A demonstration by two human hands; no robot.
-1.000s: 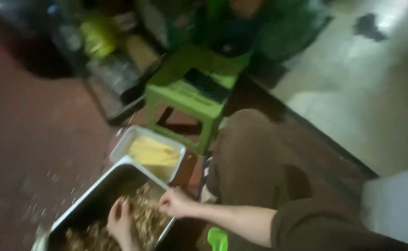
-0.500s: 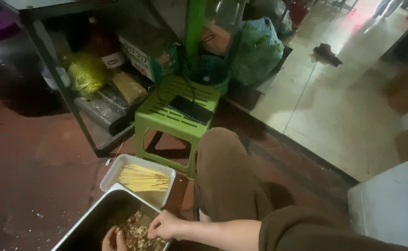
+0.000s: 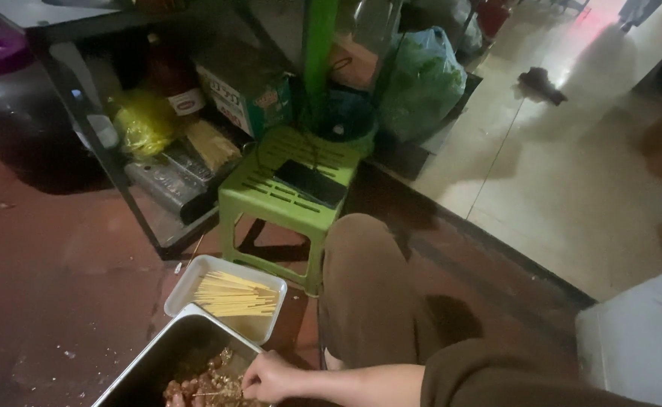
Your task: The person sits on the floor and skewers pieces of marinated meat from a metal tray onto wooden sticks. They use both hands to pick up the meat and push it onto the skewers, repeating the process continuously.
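Note:
My right hand [image 3: 269,377] reaches over the near corner of a metal tray [image 3: 150,360] on the floor. Its fingers are pinched on a thin wooden skewer [image 3: 214,393] lying among the reddish meat pieces [image 3: 191,392] in the tray. Just beyond stands a smaller white tray [image 3: 186,285] holding a bundle of pale bamboo skewers [image 3: 236,295]. My left hand is below the picture's edge. My bent knee in brown trousers [image 3: 368,294] rises right beside the trays.
A green plastic stool [image 3: 270,202] with a black phone [image 3: 310,183] on it stands behind the white tray. A dark metal rack [image 3: 112,173] at the left holds bags, boxes and a bottle. A green bag [image 3: 421,83] sits at the back. Pale tiled floor [image 3: 572,173] lies to the right.
The view has lifted, so the trays sit lower in the picture. My left hand, earlier in the meat, has dropped out of view. My right hand stays at the tray's near corner.

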